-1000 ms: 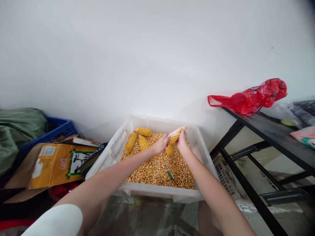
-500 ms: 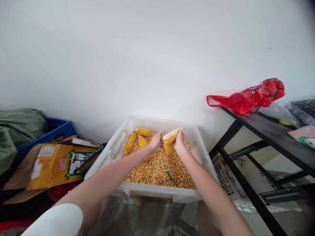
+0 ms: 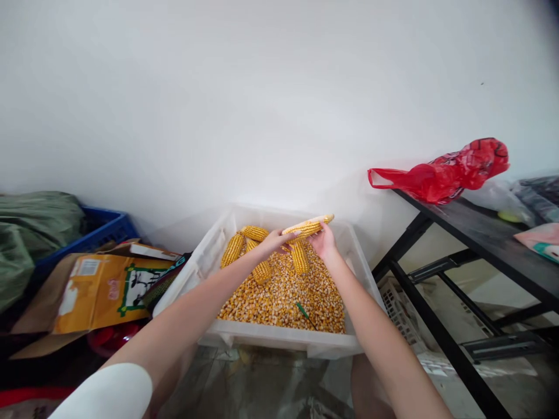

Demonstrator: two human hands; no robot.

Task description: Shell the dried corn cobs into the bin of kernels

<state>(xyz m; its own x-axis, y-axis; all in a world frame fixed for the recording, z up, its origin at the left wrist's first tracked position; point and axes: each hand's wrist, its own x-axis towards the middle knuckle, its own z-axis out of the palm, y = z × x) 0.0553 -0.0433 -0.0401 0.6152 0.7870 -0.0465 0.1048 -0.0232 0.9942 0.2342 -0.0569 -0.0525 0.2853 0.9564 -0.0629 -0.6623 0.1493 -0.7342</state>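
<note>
A partly shelled corn cob (image 3: pixel 308 228) is held up over the plastic bin, its upper side bare and pale, its lower side still yellow with kernels. My right hand (image 3: pixel 324 241) grips its right part from below. At its left end, the closed fingers of my left hand (image 3: pixel 276 240) hold the cob. Loose corn kernels (image 3: pixel 279 305) fill the bin beneath. On them lie several full cobs, one at the left (image 3: pixel 232 249) and another (image 3: pixel 299 258) just under the held cob. A green-handled thin tool (image 3: pixel 302 310) rests on the kernels near the front.
The translucent bin (image 3: pixel 279 336) stands against a white wall. To the left are an open cardboard box (image 3: pixel 100 291) and a blue crate (image 3: pixel 107 233) with a green sack. A black-framed table (image 3: pixel 489 233) with a red plastic bag (image 3: pixel 449 171) stands at the right, a white basket (image 3: pixel 395 308) below it.
The held cob has turned to lie more level and moved slightly right and up. My left hand, beside the cob before, is now at its left end.
</note>
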